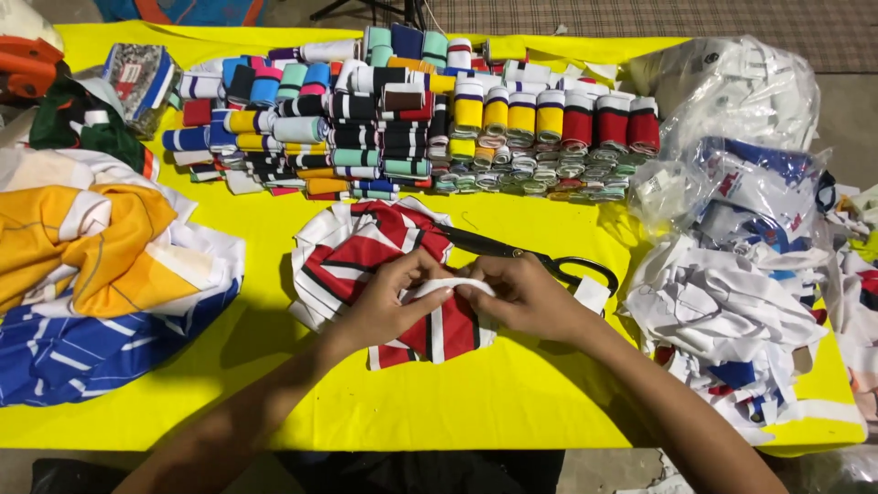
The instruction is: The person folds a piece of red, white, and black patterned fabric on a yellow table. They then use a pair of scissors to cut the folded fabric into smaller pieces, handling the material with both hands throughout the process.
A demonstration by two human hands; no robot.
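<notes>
Crosswise – white strip (450,286) between both hands

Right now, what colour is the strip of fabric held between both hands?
White. The fabric strip shows best in the head view, pinched between left hand and right hand.

Bright, even overhead light, sharp centre, bowed edges

The yellow bench (512,402) is strongly lit from above and reads vivid, with soft dark shadows pooling under both forearms and beside the cloth heaps. Clear plastic bags (732,91) at the right catch white glare. Straight lines curve toward the frame's borders, and the near corners fall off dimmer and slightly soft.
</notes>
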